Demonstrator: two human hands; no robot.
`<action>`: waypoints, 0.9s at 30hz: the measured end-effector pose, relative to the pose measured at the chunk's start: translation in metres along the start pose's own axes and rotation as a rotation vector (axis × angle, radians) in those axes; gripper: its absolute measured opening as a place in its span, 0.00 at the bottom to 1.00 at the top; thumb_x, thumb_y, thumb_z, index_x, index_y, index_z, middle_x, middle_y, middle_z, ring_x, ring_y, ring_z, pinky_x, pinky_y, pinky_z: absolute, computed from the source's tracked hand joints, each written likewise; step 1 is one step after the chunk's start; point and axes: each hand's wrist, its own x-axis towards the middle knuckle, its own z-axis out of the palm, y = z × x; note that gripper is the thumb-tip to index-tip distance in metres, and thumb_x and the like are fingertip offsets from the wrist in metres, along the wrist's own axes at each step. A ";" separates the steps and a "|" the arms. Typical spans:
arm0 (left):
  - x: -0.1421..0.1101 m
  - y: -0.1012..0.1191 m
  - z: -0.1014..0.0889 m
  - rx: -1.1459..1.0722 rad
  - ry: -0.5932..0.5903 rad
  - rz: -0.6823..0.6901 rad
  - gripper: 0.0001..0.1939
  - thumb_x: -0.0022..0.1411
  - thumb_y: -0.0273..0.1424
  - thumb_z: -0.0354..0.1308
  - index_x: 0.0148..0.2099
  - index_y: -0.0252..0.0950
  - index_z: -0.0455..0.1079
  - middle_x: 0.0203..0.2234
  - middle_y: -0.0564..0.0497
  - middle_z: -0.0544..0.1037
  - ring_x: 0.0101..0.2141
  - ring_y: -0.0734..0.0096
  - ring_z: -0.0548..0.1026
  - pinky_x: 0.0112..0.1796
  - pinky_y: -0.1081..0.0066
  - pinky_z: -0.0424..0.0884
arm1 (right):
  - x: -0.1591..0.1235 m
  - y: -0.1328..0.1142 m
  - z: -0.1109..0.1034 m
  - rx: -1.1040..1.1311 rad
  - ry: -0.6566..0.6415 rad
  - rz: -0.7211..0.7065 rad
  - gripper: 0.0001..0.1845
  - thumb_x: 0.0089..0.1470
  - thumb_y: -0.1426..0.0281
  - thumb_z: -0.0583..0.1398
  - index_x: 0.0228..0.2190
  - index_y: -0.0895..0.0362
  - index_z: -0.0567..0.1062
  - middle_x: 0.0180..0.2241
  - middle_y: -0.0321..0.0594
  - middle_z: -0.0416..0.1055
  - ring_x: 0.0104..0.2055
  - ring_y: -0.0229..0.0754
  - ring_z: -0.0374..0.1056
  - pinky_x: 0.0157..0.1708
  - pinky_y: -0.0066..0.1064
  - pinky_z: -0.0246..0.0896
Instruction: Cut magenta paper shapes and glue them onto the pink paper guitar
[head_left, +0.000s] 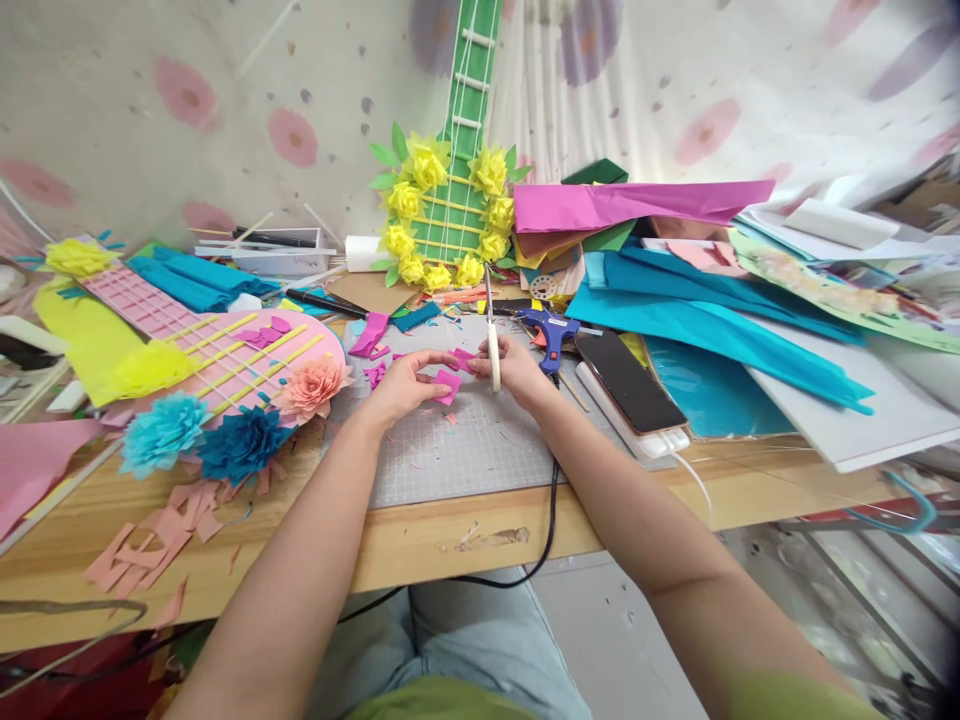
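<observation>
My left hand (405,388) pinches a small magenta paper piece (448,387) between thumb and fingers above the grey cutting mat (442,465). Scissors with white handles (493,358) hang in my right hand (516,370), their blades pointing away from me. A second magenta piece (462,360) sits at my right fingertips, close to the left hand's fingers. More magenta scraps (369,335) lie on the mat just left of my hands. Beyond them stands a green paper guitar (454,215) ringed with yellow paper flowers.
A pink paper guitar (247,345) with large paper flowers lies left, near salmon paper scraps (154,535). On the right are a blue glue gun (551,335), a phone (630,380) on a white power strip, and blue crepe paper (720,335). A black cable (553,510) crosses the table's front edge.
</observation>
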 end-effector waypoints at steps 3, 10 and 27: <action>0.008 -0.013 -0.004 0.161 0.195 0.063 0.20 0.42 0.22 0.59 0.42 0.35 0.67 0.39 0.47 0.74 0.28 0.73 0.73 0.29 0.71 0.71 | 0.004 0.002 -0.005 -0.064 0.072 0.001 0.25 0.25 0.72 0.68 0.27 0.57 0.61 0.21 0.29 0.64 0.23 0.33 0.65 0.25 0.28 0.61; 0.012 -0.020 -0.001 0.573 0.324 0.193 0.22 0.46 0.18 0.53 0.46 0.36 0.62 0.38 0.46 0.74 0.37 0.66 0.73 0.40 0.63 0.67 | 0.012 0.008 -0.014 -0.257 0.164 -0.063 0.20 0.28 0.72 0.66 0.26 0.57 0.63 0.23 0.32 0.65 0.28 0.38 0.65 0.29 0.32 0.62; 0.013 -0.010 0.016 0.203 0.533 0.250 0.16 0.48 0.25 0.56 0.43 0.33 0.65 0.38 0.43 0.73 0.36 0.68 0.72 0.38 0.66 0.68 | -0.008 -0.007 0.005 0.095 0.013 0.051 0.24 0.22 0.73 0.69 0.24 0.58 0.63 0.16 0.29 0.63 0.19 0.31 0.62 0.21 0.25 0.58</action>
